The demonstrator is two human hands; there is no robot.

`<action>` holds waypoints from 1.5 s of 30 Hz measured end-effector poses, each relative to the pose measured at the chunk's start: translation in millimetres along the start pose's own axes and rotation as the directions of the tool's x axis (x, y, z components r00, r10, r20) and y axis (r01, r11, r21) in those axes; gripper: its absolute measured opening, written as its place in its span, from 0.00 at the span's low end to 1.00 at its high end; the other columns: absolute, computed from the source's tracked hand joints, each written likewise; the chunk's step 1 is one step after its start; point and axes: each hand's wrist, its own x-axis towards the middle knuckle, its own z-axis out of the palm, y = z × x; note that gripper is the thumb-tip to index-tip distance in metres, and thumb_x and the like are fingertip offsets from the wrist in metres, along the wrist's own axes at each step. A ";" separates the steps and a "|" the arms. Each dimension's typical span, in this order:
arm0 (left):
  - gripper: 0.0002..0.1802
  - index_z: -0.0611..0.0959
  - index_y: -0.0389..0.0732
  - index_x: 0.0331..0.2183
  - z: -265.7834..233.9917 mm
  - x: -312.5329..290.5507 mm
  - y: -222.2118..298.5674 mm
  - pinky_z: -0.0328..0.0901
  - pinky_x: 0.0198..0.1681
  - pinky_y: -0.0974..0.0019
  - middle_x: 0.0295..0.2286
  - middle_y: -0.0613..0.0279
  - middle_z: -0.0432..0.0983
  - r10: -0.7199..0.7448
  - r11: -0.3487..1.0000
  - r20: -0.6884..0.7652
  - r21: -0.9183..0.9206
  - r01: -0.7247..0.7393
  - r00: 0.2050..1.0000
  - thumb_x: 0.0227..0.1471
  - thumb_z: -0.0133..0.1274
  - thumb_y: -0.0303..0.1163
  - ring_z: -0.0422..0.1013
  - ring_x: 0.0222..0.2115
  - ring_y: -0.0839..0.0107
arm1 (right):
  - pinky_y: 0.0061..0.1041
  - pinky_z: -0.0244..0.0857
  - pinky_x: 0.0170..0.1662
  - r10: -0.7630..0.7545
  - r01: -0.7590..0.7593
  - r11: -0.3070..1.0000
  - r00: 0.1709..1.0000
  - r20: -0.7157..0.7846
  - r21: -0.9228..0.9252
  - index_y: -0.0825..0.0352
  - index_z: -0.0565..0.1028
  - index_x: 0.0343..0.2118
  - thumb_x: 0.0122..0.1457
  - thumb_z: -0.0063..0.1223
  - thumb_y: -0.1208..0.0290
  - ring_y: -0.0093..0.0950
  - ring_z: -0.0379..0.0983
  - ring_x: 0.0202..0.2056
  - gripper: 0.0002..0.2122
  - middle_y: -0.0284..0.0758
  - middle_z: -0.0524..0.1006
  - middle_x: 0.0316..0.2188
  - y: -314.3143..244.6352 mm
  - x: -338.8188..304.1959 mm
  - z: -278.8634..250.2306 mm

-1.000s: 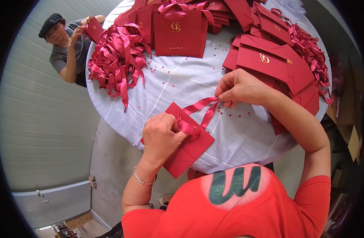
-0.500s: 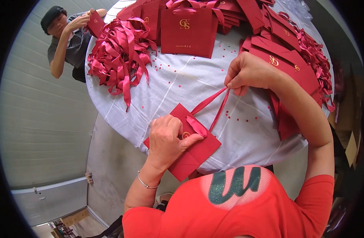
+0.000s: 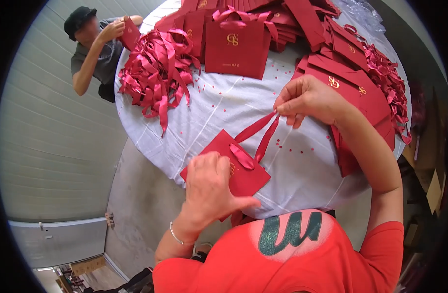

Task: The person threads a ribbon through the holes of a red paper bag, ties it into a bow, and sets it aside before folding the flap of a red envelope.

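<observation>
A small dark red paper gift bag (image 3: pixel 251 180) lies flat and slanted near the table's front edge, with a pink ribbon threaded through its top. My left hand (image 3: pixel 207 188) rests over its left part, thumb stretched away to the right; the fingertips are partly hidden. My right hand (image 3: pixel 304 102), raised beyond the bag, pinches the ends of the red ribbon handle (image 3: pixel 255 128). Two strands run from that pinch down to the bag. Part of the bag's lower end is hidden under my left hand.
A white cloth covers the round table (image 3: pixel 151 139). Loose ribbons (image 3: pixel 158 68) are heaped at the left, more ribbons (image 3: pixel 387 78) at the right. Red bags (image 3: pixel 236 53) stand at the back; others (image 3: pixel 351 93) are stacked at right. Another person (image 3: pixel 92 53) holds a red bag at far left.
My left thumb has come off the ribbon and swung down and out to the right. My right hand keeps its pinch on the ribbon, slightly lower; the strands look wider and slacker.
</observation>
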 end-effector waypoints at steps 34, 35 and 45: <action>0.23 0.76 0.30 0.47 -2.5 57.0 4.8 0.70 0.41 0.52 0.35 0.42 0.78 0.095 0.970 -0.059 -0.220 -0.106 0.994 0.49 0.62 0.29 0.75 0.37 0.44 | 0.31 0.72 0.37 -0.654 0.334 0.580 0.735 -0.181 -0.743 0.70 0.81 0.34 0.55 0.65 0.72 0.35 0.79 0.33 0.08 0.41 0.79 0.30 33.2 -66.9 -29.0; 0.22 0.77 0.31 0.45 -0.9 66.4 8.2 0.70 0.41 0.52 0.34 0.43 0.78 0.136 0.970 -0.052 -0.198 -0.144 0.989 0.49 0.63 0.30 0.75 0.37 0.45 | 0.30 0.72 0.37 -0.717 0.393 0.544 0.676 -0.168 -0.742 0.70 0.82 0.33 0.55 0.64 0.73 0.33 0.79 0.32 0.07 0.40 0.80 0.30 31.8 -70.4 -35.7; 0.15 0.79 0.36 0.27 15.2 128.2 18.3 0.69 0.34 0.51 0.28 0.49 0.77 0.169 0.985 0.185 -0.007 -0.171 0.968 0.49 0.64 0.37 0.75 0.31 0.49 | 0.36 0.73 0.42 -0.707 -0.207 0.564 0.379 -0.597 -0.799 0.69 0.83 0.34 0.53 0.62 0.72 0.40 0.80 0.34 0.08 0.42 0.80 0.36 52.6 -77.5 -164.8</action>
